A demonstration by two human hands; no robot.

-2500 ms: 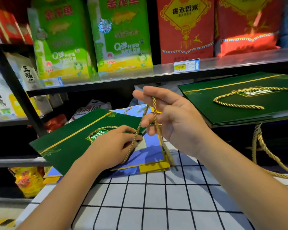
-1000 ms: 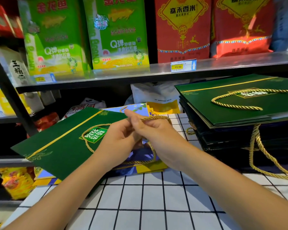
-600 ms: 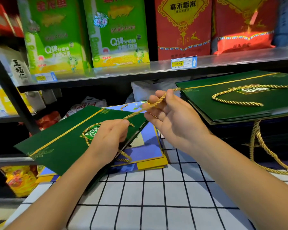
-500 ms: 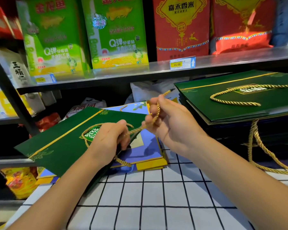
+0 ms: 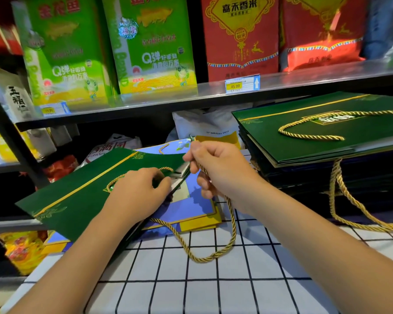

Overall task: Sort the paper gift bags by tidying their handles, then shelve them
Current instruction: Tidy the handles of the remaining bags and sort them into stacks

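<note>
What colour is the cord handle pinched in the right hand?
Gold, a twisted cord handle, seen in the head view, the only one.

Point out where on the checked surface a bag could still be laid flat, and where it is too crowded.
Free: the checked tabletop in the foreground, between the forearms and below the hanging gold rope handle. Crowded: the far left, under the green bag and blue bags, and the far right, filled by the stack of green bags with its dangling cords.

Dim, shadowy scene; glare on shelf edge (image 5: 327,80); corners blurred, warped.
</note>
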